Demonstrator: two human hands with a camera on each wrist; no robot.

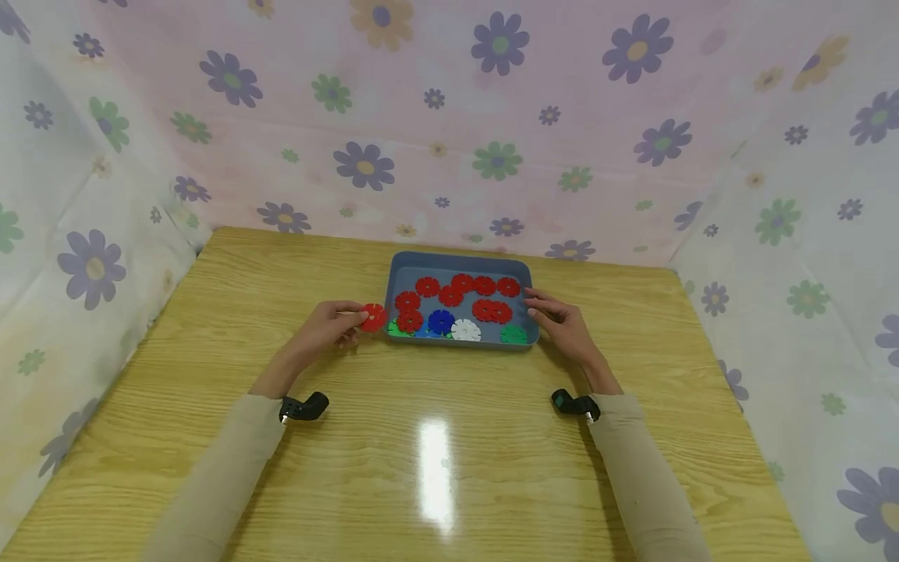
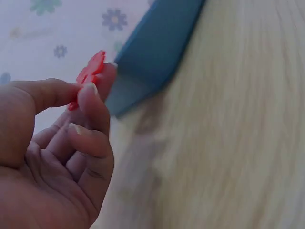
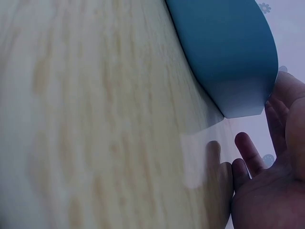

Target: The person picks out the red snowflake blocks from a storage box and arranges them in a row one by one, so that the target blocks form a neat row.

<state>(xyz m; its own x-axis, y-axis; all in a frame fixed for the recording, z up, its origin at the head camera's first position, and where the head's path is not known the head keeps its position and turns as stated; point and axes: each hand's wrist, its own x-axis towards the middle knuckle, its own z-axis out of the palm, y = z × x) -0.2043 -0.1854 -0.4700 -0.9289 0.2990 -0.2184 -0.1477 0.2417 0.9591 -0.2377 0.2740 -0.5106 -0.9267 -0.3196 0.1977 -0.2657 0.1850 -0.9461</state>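
My left hand [image 1: 328,324] pinches a red notched plastic disc [image 1: 374,317] between thumb and fingers, just outside the left end of the blue-grey tray [image 1: 460,261]. In the left wrist view, the red disc [image 2: 93,69] appears nearly edge-on at the fingertips. Inside the tray lie several loose red discs [image 1: 508,287], a dark blue disc [image 1: 441,321], a white disc [image 1: 466,330] and green pieces [image 1: 513,334] along the near side. My right hand [image 1: 564,324] is at the tray's right end, its fingers extended against the wall. The right wrist view shows the tray's outer wall [image 3: 228,52] beside the fingers.
The tray stands on a wood-grain table [image 1: 365,453], towards its back edge. Flower-patterned cloth [image 1: 449,133] hangs behind the table and on both sides. A black device [image 1: 303,407] is strapped to the left wrist, another device [image 1: 576,404] to the right.
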